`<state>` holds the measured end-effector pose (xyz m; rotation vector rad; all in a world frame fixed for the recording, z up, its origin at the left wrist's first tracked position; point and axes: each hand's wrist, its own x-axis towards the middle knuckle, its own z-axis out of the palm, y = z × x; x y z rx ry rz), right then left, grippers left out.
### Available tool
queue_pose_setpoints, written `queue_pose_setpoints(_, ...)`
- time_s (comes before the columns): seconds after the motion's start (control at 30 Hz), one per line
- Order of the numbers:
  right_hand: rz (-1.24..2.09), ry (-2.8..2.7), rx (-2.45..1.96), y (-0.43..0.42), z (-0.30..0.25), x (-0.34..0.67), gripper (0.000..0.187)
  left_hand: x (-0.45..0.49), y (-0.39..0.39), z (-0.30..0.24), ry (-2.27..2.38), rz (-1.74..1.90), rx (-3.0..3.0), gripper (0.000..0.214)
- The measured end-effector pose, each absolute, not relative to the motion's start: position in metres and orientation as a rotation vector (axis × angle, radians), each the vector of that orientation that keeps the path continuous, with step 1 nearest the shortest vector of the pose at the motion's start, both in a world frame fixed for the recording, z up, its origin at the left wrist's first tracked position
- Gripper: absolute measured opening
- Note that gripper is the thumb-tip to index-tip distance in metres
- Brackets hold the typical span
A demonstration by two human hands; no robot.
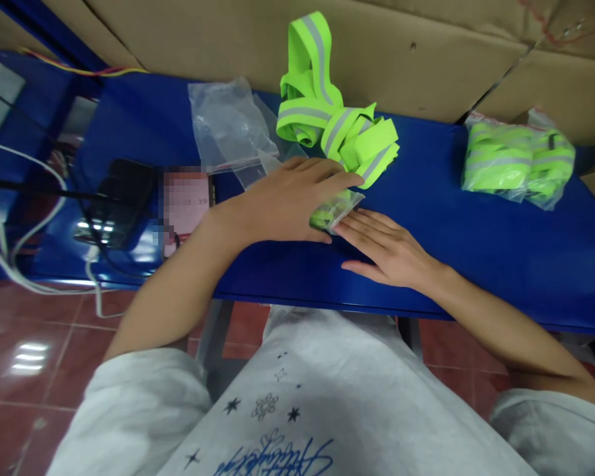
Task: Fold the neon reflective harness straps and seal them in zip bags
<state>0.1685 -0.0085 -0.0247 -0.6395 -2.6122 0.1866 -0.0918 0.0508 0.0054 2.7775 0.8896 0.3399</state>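
Observation:
A small clear plastic bag point(335, 210) with a neon green reflective strap inside lies on the blue table under my hands. My left hand point(290, 198) reaches over the bag and covers much of it, fingers stretched out. From the right, my right hand point(381, 248) lies nearly flat with its fingers straight, the tips touching the bag's edge. Just beyond my hands sits a loose heap of neon green straps point(322, 109) with a grey reflective stripe. Empty clear bags point(233, 129) lie to the left of the heap.
Two packed bags of green straps point(518, 162) stand at the right. At the left are a phone point(188, 205) with a lit screen, a black device point(123, 195) and white cables point(30, 287). Cardboard boxes point(416, 56) line the table's back edge.

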Motion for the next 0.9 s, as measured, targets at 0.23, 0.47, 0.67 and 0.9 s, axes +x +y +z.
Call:
queue_pose_setpoints(0.23,0.217,-2.715,-0.668,0.002,-0.039,0.160,0.065,-0.088,0.058,-0.007,0.908,0.266,2.833,0.060)
queue_pose_setpoints(0.47,0.213,-2.719,-0.734,-0.004,-0.041,0.149,0.051,-0.067,0.042,-0.006,0.770,0.434,3.076,0.034)
queue_pose_setpoints(0.67,0.104,-2.601,-0.802,0.002,-0.041,0.147,0.031,-0.055,0.048,-0.018,0.838,0.571,3.026,0.031)
queue_pose_setpoints(0.9,-0.031,-2.181,-0.800,0.005,-0.021,0.174,0.072,-0.080,0.057,0.001,0.619,1.111,2.224,0.056)
